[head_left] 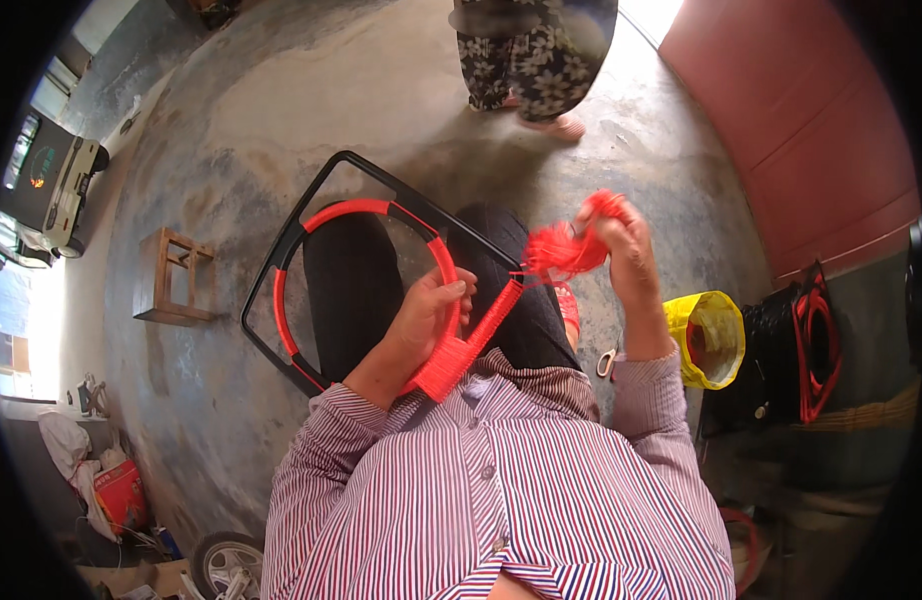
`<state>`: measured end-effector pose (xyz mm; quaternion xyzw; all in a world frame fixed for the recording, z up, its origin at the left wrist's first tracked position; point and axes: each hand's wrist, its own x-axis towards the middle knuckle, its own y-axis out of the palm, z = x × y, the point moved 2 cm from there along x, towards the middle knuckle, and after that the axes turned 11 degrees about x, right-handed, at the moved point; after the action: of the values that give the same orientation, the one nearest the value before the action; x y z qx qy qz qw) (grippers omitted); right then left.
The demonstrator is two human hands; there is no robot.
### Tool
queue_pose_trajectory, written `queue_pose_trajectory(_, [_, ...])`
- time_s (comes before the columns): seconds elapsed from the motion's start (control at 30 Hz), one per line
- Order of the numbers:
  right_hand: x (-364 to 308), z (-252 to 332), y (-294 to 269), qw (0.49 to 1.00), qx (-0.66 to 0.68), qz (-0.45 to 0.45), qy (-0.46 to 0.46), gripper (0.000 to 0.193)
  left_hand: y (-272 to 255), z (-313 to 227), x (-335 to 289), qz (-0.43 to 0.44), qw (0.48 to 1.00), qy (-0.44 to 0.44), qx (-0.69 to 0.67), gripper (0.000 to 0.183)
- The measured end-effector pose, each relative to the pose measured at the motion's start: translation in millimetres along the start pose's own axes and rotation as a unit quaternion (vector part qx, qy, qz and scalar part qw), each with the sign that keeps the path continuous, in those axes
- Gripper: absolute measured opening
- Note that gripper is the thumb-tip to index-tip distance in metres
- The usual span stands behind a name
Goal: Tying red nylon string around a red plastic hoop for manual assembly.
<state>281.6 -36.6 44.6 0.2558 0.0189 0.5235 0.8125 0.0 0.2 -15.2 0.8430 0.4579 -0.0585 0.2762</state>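
A black frame [281, 240] with rounded corners rests across my lap, and a round ring [349, 207] sits inside it. Red cord wraps the ring in sections with black between them, and a dense red-wrapped part [459, 360] runs along the frame's near right side. My left hand [426, 310] is closed around the ring's right side. Out to the right, my right hand [626, 238] is raised and holds a loose, tangled bundle of red cord [561, 250], slightly blurred. A strand joins the bundle to the frame's right corner.
Scissors [606, 363] lie on the floor by a yellow bag-like container [703, 340]. Black-and-red frames [819, 345] stand at right. A wooden stool [176, 278] is at left; a wheel [229, 562] is lower left. Another person in floral trousers [541, 60] stands ahead.
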Motion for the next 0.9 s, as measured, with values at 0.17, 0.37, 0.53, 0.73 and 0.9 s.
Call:
queue_pose_trajectory(0.17, [-28.6, -2.9, -39.0, 0.926, -0.212, 0.196, 0.242, 0.019, 5.4, -2.5, -7.3, 0.063, 0.996, -0.053, -0.021, 0.034])
queue_pose_trajectory(0.37, [-47.0, -8.7, -118.3, 0.964, 0.064, -0.08, 0.245, 0.01, 20.1, -12.8, -2.3, 0.18, 0.974, -0.105, -0.09, 0.059])
queue_pose_trajectory(0.53, [-49.7, -23.2, -236.7, 0.914, 0.303, -0.248, 0.104, 0.011, 24.4, -14.3, -3.2, 0.239, 0.954, -0.114, -0.143, 0.067])
queue_pose_trajectory(0.73, [-63.9, -34.3, -125.9, 0.965, 0.119, -0.148, 0.18, 0.012, 26.8, -14.3, -5.8, 0.237, 0.949, -0.117, -0.17, 0.058])
queue_pose_trajectory(0.9, [-71.2, -44.7, -14.8, 0.955, -0.083, 0.091, 0.27, 0.035, 21.2, -24.4, -13.1, 0.199, 0.96, -0.135, -0.14, 0.058])
